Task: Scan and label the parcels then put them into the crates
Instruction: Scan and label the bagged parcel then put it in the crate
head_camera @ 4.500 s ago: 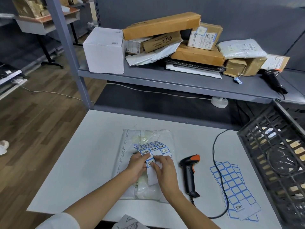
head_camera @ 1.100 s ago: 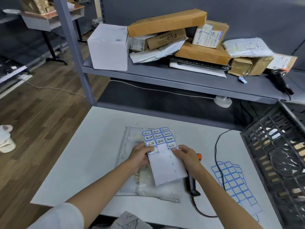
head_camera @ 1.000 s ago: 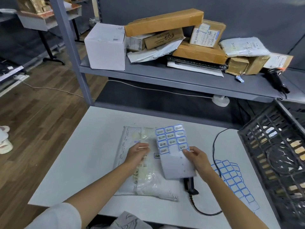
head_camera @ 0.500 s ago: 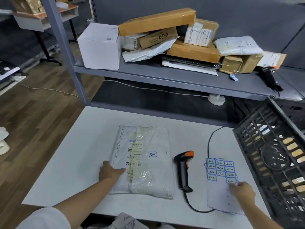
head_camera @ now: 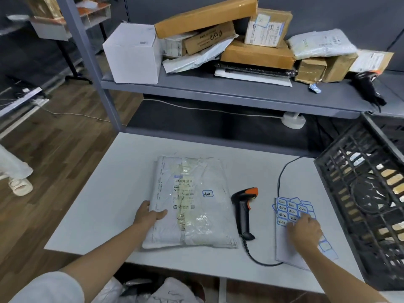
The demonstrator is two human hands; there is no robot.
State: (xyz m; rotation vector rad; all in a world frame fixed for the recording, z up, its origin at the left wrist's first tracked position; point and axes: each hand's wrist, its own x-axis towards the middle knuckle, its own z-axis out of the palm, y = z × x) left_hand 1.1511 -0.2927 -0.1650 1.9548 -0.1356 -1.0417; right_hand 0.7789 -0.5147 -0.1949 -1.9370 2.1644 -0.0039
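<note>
**Q:** Where is the parcel (head_camera: 192, 202), and what condition is it in?

**A:** It lies flat at the centre of the bench (head_camera: 91, 206). It is a soft poly mailer, wrinkled and glossy, and a small blue label (head_camera: 208, 193) is on its top face. It is probably light and limp, and will sag if lifted by one corner.

**Q:** State of each hand?

**A:** The left hand (head_camera: 149, 215) grips the parcel's 9 o'clock edge, thumb on top. The right hand (head_camera: 305, 231) rests with curled fingers on the label sheet (head_camera: 290, 212) at 3 o'clock; whether it pinches the sheet cannot be determined.

**Q:** Recommended hold?

**A:** Take two opposite edges, 9 and 3 o'clock. The film looks slippery, so pinch it firmly. The crate (head_camera: 371, 193) stands at 3 o'clock, beyond the scanner (head_camera: 244, 207).
</note>
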